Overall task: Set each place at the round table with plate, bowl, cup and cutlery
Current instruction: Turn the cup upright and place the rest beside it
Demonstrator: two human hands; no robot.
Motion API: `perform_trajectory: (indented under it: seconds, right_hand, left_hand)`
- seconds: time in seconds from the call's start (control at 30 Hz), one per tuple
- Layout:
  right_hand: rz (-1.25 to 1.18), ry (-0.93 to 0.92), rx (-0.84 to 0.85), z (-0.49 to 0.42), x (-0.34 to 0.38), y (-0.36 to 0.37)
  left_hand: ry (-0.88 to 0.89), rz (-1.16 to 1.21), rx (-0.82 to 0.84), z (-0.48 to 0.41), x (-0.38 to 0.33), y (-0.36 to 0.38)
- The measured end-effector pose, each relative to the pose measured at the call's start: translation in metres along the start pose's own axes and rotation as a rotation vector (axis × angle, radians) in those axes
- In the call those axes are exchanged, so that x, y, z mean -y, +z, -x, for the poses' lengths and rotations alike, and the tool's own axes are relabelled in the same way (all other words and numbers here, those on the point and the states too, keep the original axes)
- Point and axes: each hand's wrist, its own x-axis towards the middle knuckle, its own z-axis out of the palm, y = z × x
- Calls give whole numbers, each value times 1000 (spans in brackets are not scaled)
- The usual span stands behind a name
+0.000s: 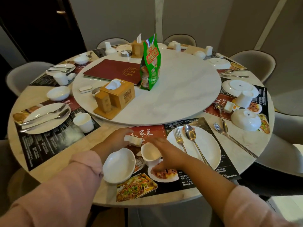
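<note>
Cup (150,153), white and tilted, sits at the near place on a printed placemat (205,176) laid over the pale round table (65,159). The right hand (165,155), blurred, is at its right side, fingers over the rim and thumb beneath, gripping it. Just left of it lies a white bowl (118,166), beside a pink sleeve (85,166). Beyond the bowl the left hand (117,137) pinches a small white rest (133,140). Right of the cup a white plate (208,145) carries a fork (179,140) and spoon (191,135) side by side. Farther in, a white marble turntable (180,87) holds a wooden tissue box (118,95), an upright green snack bag (150,63) and a red menu (113,69). Other places ring the table, some with plates and bowls upside down; grey chairs (255,63) and grey wall panels (114,17) stand behind
</note>
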Motion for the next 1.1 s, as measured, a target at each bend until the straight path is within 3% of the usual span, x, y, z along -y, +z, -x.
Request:
perform_trajectory:
  seconds: [0.1, 0.27, 0.4, 0.5, 0.57, 0.67, 0.8, 1.1]
  right_hand:
    - [-12, 53, -1, -11, 2, 10]
    - [-112, 139, -154, -9, 3, 8]
    - [-355, 266, -465, 5, -8, -28]
    - [-273, 378, -734, 12, -38, -67]
    - [-182, 476, -825, 14, -62, -90]
    - [-65, 583, -795, 12, -96, -113]
    - [33, 623, -580, 2, -125, -126]
    - [-41, 617, -366, -19, -152, -127]
  left_hand:
    - [42, -66, 60, -15, 5, 6]
    - [144, -284, 84, -33, 5, 11]
    - [204, -407, 139, -41, 0, 10]
    - [264, -258, 79, -47, -9, 5]
    - [314, -125, 17, -52, -21, 0]
    - [365, -41, -37, -60, -43, -2]
    - [382, 15, -38, -71, -63, 3]
    - [386, 58, -42, -88, -75, 19]
